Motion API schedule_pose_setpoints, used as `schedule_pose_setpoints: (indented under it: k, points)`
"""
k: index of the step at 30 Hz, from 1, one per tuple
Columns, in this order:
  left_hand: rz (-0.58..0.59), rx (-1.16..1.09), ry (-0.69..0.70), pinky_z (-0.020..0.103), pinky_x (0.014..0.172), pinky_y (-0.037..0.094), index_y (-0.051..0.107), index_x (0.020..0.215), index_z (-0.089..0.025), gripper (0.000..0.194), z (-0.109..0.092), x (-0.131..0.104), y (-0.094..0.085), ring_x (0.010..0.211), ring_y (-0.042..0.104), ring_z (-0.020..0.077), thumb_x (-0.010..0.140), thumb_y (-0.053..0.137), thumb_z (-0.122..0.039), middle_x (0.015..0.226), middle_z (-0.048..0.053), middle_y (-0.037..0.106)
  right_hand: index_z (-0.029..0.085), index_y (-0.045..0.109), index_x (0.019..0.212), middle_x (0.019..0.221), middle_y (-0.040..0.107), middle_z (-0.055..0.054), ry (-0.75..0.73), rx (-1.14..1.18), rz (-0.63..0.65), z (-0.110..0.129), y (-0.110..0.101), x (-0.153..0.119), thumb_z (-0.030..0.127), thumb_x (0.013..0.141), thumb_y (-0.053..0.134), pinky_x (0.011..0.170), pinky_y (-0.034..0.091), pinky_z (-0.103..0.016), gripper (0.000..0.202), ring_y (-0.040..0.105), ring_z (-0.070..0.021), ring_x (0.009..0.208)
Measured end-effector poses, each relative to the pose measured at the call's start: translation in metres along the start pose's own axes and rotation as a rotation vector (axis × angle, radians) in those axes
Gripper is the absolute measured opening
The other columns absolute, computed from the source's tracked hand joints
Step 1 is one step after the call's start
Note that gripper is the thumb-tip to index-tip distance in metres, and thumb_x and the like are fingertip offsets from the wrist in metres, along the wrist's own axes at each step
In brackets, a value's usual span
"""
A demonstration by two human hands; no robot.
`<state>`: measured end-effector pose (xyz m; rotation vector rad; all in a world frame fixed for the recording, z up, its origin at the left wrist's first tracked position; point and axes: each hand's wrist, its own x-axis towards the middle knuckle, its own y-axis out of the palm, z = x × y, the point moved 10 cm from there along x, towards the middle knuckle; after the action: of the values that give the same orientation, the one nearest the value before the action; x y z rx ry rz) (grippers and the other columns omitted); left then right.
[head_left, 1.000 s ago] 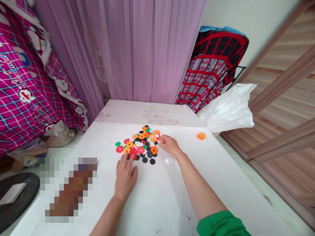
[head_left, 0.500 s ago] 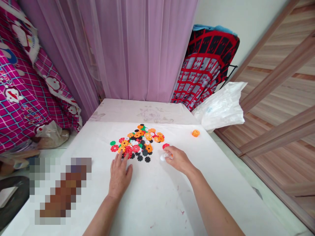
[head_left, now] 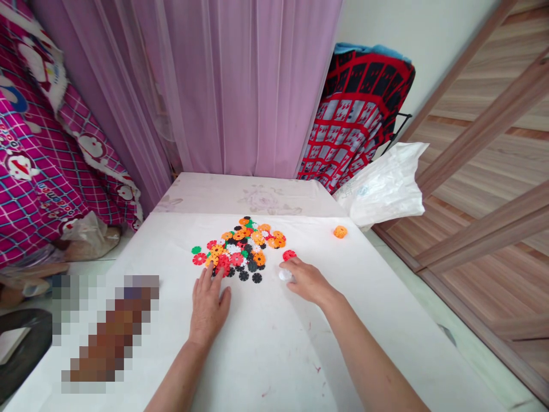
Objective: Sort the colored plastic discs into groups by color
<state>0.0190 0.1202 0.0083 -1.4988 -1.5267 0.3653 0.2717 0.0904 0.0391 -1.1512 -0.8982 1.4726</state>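
A mixed pile of notched, flower-shaped plastic discs [head_left: 237, 258] in orange, red, black, white and green lies on the white table. My left hand [head_left: 209, 306] rests flat at the pile's near edge, its fingers spread and the tips touching red and yellow-orange discs. To the right of the pile, my right hand [head_left: 307, 280] has its thumb and fingers bent around the right side of a white disc [head_left: 285, 275]; its fingers partly hide that disc. Just beyond those fingers lies a small group of red discs [head_left: 289, 255].
Orange discs [head_left: 340, 232] sit stacked near the table's right edge. A white plastic bag [head_left: 381, 186] stands at the back right corner. Blurred squares cover something on the left side of the table. Purple curtains [head_left: 240, 86] hang behind.
My right hand has shifted slightly and its fingers have come down over the white disc. An orange bit seen by its fingers before is out of sight. My left hand stays put.
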Motion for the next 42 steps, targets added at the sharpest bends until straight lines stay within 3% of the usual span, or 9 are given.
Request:
schedule_pose_setpoints:
  k: [6,22,27,31,35,39,42]
  points:
    - [-0.008,0.015,0.002,0.056,0.112,0.033,0.055,0.134,-0.021,0.045,0.0,0.0,-0.001,0.14,0.037,0.0328,0.091,0.044,-0.03,0.15,0.016,0.042,0.027,0.067,0.114,0.111,0.064,-0.005,-0.084,-0.092,0.083,0.013,0.009,0.015,0.013,0.079,0.055,0.084,0.042,-0.026,0.039,0.063,-0.019,0.098]
    - [-0.022,0.037,0.041,0.054,0.112,0.034,0.054,0.133,-0.019,0.045,0.001,0.0,-0.001,0.14,0.037,0.0324,0.091,0.044,-0.029,0.15,0.016,0.042,0.014,0.065,0.112,0.112,0.064,-0.016,-0.123,-0.267,0.229,0.026,0.015,0.033,0.017,0.077,0.064,0.075,0.042,-0.027,0.036,0.062,-0.0241,0.098]
    - [-0.029,0.061,0.08,0.056,0.11,0.036,0.054,0.132,-0.019,0.044,0.0,0.0,-0.001,0.14,0.037,0.0333,0.091,0.042,-0.031,0.149,0.017,0.042,0.017,0.066,0.109,0.108,0.067,-0.01,-0.166,-0.164,0.2,0.017,0.007,0.031,0.017,0.076,0.063,0.075,0.042,-0.025,0.033,0.063,-0.0215,0.096]
    - [-0.003,0.071,0.072,0.056,0.11,0.036,0.053,0.133,-0.02,0.045,0.001,0.0,-0.001,0.14,0.037,0.0328,0.092,0.042,-0.032,0.151,0.016,0.04,0.02,0.067,0.108,0.106,0.068,-0.007,-0.114,-0.088,0.135,-0.012,-0.015,0.031,0.018,0.073,0.064,0.076,0.042,-0.023,0.035,0.063,-0.0196,0.094]
    - [-0.008,0.081,0.063,0.056,0.111,0.035,0.054,0.134,-0.019,0.046,0.003,0.0,-0.002,0.138,0.039,0.0331,0.093,0.04,-0.035,0.149,0.017,0.042,0.021,0.066,0.112,0.11,0.067,-0.008,0.043,-0.133,0.136,-0.063,-0.033,0.037,0.02,0.072,0.067,0.077,0.043,-0.024,0.04,0.064,-0.021,0.096]
    - [-0.004,0.094,0.063,0.056,0.11,0.036,0.053,0.134,-0.02,0.048,0.005,0.0,0.0,0.139,0.038,0.0336,0.092,0.04,-0.038,0.149,0.015,0.042,0.021,0.067,0.111,0.112,0.068,-0.009,0.163,-0.183,0.139,-0.111,-0.042,0.047,0.019,0.074,0.065,0.078,0.044,-0.024,0.037,0.064,-0.0218,0.1]
    - [-0.008,0.108,0.078,0.055,0.11,0.037,0.055,0.133,-0.02,0.047,0.005,-0.001,-0.001,0.138,0.039,0.0337,0.092,0.039,-0.037,0.148,0.015,0.043,0.02,0.068,0.111,0.113,0.069,-0.01,0.202,-0.192,0.139,-0.134,-0.045,0.059,0.017,0.074,0.065,0.078,0.044,-0.024,0.037,0.065,-0.0225,0.1]
